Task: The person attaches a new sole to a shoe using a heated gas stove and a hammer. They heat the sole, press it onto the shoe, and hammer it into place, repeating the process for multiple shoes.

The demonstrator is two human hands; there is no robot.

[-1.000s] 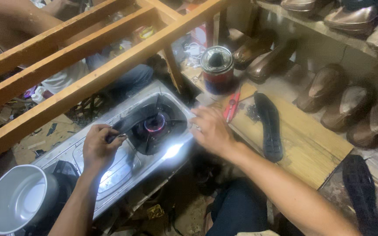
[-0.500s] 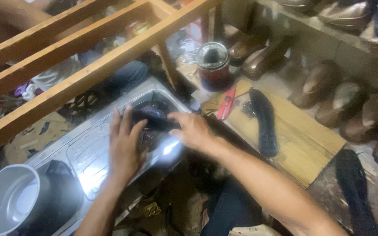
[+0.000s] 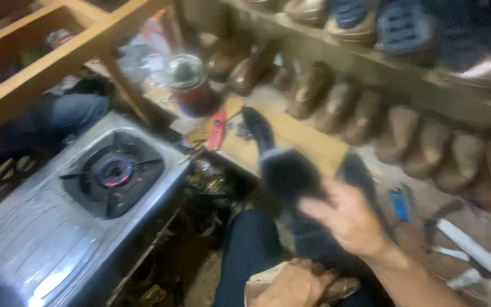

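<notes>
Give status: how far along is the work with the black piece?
Done: the black piece is clear of the stove, whose burner glows lit. In hand: the right hand holds it over the lap; the left hand rests on a tan object, grip unclear through blur. Left: the black sole and red knife lie untouched on the board.

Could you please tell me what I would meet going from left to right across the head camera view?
Gas stove burner → metal tin → red utility knife → black sole piece → right hand → blue lighter → white pipe.
</notes>
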